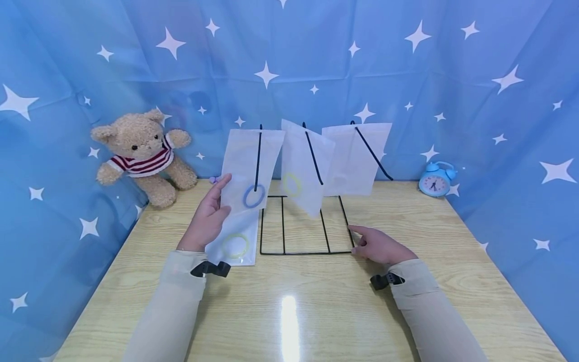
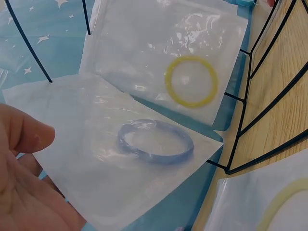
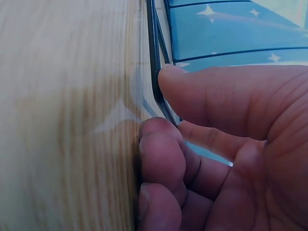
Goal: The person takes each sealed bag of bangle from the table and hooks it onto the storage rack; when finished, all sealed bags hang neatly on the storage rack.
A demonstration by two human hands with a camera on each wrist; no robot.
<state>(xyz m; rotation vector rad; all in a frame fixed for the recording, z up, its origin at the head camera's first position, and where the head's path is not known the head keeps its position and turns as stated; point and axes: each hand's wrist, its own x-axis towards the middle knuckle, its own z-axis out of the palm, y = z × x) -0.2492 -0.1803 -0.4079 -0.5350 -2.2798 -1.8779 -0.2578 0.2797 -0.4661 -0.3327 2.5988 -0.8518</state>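
Note:
A black wire rack (image 1: 295, 254) stands on the table, with white pouches hanging from its prongs. My left hand (image 1: 207, 216) is beside the left pouch (image 1: 242, 153), which has a blue ring (image 2: 168, 158) inside. Its fingers are loosely spread, and in the left wrist view the thumb lies apart from the fingers near the pouch's edge. The middle pouch (image 1: 304, 156) contains a yellow ring (image 2: 215, 82). On the right prong hangs another pouch (image 1: 355, 161). My right hand (image 1: 382, 246) holds the rack's front right corner, thumb against the rod.
Below the left pouch, a pouch with a pale yellow ring (image 1: 235, 257) lies on the table (image 1: 334, 311). A teddy bear (image 1: 137, 138) sits at the back left. A blue alarm clock (image 1: 435, 183) stands at the back right, before a starry blue curtain (image 1: 316, 45).

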